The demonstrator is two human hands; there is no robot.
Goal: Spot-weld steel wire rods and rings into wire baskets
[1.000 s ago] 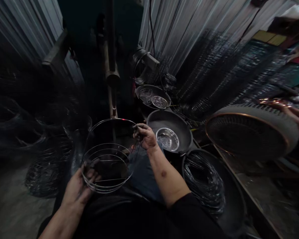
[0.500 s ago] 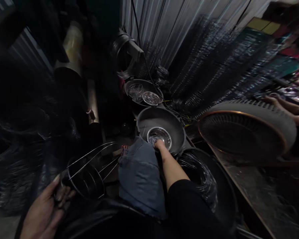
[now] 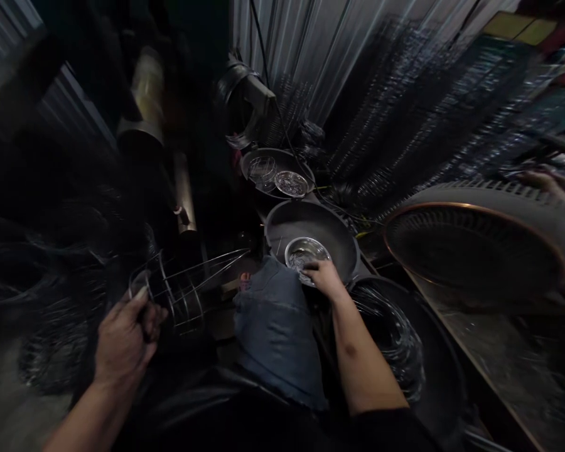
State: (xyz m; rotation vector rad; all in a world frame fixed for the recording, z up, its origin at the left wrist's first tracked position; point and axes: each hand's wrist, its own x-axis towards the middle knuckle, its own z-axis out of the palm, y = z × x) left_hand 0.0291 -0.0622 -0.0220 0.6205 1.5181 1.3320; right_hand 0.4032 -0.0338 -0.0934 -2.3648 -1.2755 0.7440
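Note:
In the head view, my left hand is closed round one end of a wire frame, made of thin metal hoops joined by long curved wires that point to the right. My right hand is at the near rim of a shiny metal bowl, its fingers bent together over small metal pieces inside. Whatever the fingertips pinch is too small and dark to make out. The bowl rests in a wide grey pan, just past my denim-covered knee.
Farther off, a second pan bears another metal bowl and a round wire piece. Coiled wire lies in a dark basin at right. A large fan stands beyond it. Bundled wire parts lean on the corrugated wall.
My left hand has raised and turned the wire frame, its grip now further closed. My right hand has drawn back slightly from inside the bowl toward its near rim.

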